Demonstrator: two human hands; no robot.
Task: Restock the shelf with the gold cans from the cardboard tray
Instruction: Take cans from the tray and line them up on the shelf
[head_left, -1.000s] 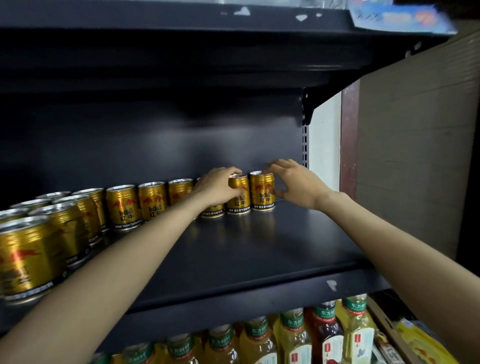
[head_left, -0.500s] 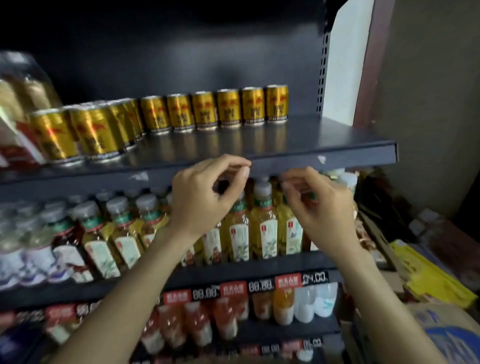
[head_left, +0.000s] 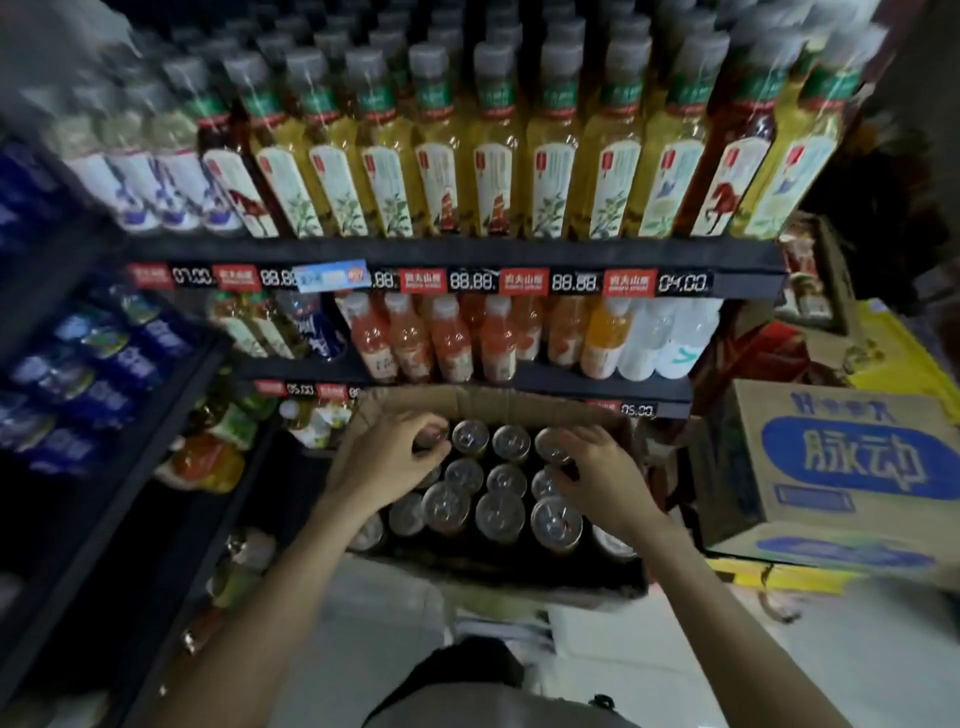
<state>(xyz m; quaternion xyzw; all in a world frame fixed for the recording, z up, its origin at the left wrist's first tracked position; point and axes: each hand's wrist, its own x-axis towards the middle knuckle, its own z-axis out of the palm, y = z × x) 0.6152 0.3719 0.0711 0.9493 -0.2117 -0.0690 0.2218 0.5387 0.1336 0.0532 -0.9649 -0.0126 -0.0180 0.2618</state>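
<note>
I see tall shelf unit (head_left: 467, 254), dark metal, rows of slim plastic tea bottles (head_left: 498, 171) above. Right: printed corrugated carton (head_left: 831, 467), boxy. Below centre: cardboard tray (head_left: 498, 402), brown, packed with round silver-topped cans (head_left: 498, 512). My left hand (head_left: 387, 460) grip curls over can at tray's back-left; right hand (head_left: 605, 475) grip curls onto can at tray's right side.

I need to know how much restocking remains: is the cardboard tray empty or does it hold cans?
Not empty. The cardboard tray holds several upright cans, lids up in rows.
</note>
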